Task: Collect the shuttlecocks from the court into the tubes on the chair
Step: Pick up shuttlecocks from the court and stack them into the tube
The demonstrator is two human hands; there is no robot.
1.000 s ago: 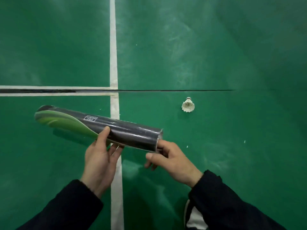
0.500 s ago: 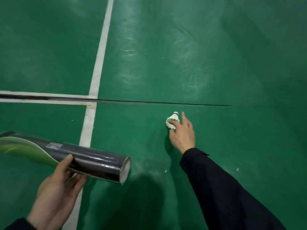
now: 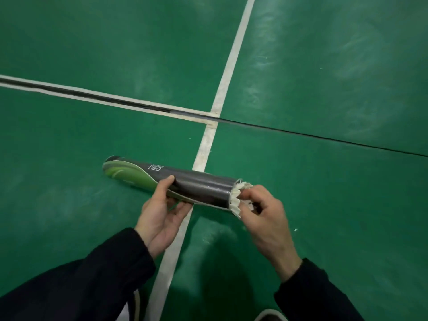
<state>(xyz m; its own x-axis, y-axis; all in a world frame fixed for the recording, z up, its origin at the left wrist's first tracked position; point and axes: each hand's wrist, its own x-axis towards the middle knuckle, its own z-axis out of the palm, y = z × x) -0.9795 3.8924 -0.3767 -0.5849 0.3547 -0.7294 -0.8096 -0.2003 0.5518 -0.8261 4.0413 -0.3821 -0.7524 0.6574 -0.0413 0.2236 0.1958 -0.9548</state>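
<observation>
Green court (image 3: 324, 77) fills the frame, white lines (image 3: 234, 59) crossing just above centre beside a dark seam. Mid-frame, the tube (image 3: 185, 184) lies near level, dark with a green swoosh, capped end pointing left, open mouth to the right. Left hand (image 3: 159, 216) cradles it from below, thumb on top, fingers curled under. Right hand (image 3: 261, 212) sits at the mouth, fingers pinched on the shuttlecock (image 3: 237, 198), its white feathers right at the rim. A shoe tip (image 3: 271, 315) peeks in at the bottom edge
</observation>
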